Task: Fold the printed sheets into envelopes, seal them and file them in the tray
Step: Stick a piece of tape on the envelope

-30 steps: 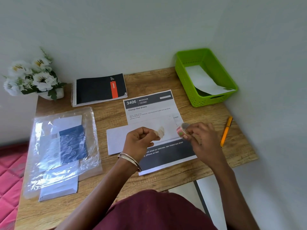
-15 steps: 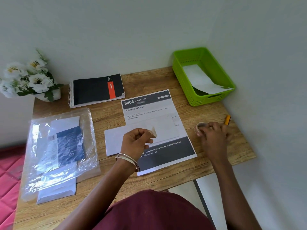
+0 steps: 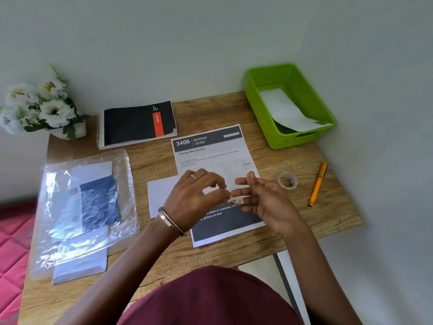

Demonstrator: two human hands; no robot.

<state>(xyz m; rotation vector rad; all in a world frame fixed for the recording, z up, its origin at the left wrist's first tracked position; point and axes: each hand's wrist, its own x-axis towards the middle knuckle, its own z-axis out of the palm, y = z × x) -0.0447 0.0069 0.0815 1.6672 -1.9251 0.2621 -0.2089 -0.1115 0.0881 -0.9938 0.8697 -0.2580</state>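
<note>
A white envelope (image 3: 160,195) lies across a printed sheet (image 3: 210,151) headed "3406 Bedroom" in the middle of the desk. Above them my left hand (image 3: 196,198) pinches a short strip of clear tape (image 3: 237,200) between thumb and fingers. My right hand (image 3: 264,198) meets it at the strip's other end, fingertips touching the tape. The tape roll (image 3: 287,181) lies alone on the desk to the right. The green tray (image 3: 262,106) stands at the back right with a white envelope (image 3: 284,111) inside.
A plastic bag of envelopes (image 3: 86,207) lies at the left. A black spiral notebook (image 3: 138,124) and a pot of white flowers (image 3: 42,106) sit at the back. An orange pen (image 3: 317,184) lies near the desk's right edge, by the wall.
My right hand set the tape roll down on the desk and came back to the left hand. Both hands now meet at the torn strip above the envelope.
</note>
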